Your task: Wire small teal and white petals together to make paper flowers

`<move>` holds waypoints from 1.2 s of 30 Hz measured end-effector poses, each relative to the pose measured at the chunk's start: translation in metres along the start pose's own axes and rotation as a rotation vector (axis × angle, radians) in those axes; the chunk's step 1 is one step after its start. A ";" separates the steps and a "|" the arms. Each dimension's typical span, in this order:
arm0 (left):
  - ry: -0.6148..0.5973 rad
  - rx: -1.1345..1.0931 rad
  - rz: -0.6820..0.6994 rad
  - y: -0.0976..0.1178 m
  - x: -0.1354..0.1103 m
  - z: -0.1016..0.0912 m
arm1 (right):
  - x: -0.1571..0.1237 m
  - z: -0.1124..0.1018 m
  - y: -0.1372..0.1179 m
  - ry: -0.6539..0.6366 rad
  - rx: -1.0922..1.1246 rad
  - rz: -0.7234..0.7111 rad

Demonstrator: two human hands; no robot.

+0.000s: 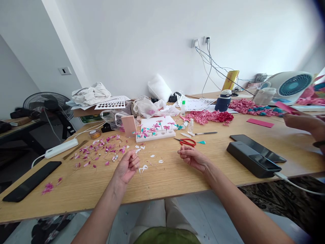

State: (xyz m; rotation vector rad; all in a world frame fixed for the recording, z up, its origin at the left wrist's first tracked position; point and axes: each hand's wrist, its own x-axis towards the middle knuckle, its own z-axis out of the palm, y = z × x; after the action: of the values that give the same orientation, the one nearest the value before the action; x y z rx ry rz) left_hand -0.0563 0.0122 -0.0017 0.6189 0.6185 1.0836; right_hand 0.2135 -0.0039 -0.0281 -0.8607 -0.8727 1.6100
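Note:
My left hand (129, 165) is curled closed just above the front of the table, beside small white paper cutouts (143, 168). Its fingertips are pressed together, and whatever they pinch is too small to make out. My right hand (194, 158) is also closed in a pinch, some way to the right, below the red-handled scissors (187, 142). I cannot make out anything between its fingers. Behind both hands, pink flowers with teal leaves (153, 130) stand in a white holder with holes (162, 135). Loose pink petal pieces on thin stems (109, 148) lie scattered left of my left hand.
A power bank (254, 159) and a phone (261, 148) lie at right; another dark phone (31, 181) and a white power strip (61, 148) at left. Glue bottles (183, 107), pink bundles (208, 117) and a fan (291, 86) stand behind. Another person's hand (304, 122) holds pink paper.

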 end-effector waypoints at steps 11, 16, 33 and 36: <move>0.040 0.032 0.053 0.003 -0.002 -0.008 | 0.005 -0.015 -0.002 0.043 -0.015 -0.025; 0.041 0.030 0.044 0.002 -0.003 -0.006 | 0.008 -0.021 -0.002 0.051 -0.077 0.028; 0.081 -0.020 0.059 0.015 -0.008 -0.006 | 0.000 -0.031 -0.007 -0.036 -0.284 0.126; 0.077 -0.021 0.067 0.018 -0.009 -0.007 | -0.002 -0.029 -0.010 -0.033 -0.288 0.098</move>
State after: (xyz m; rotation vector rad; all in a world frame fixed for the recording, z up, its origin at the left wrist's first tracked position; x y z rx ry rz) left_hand -0.0750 0.0114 0.0081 0.5855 0.6562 1.1796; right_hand 0.2433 -0.0007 -0.0328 -1.0945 -1.1190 1.6096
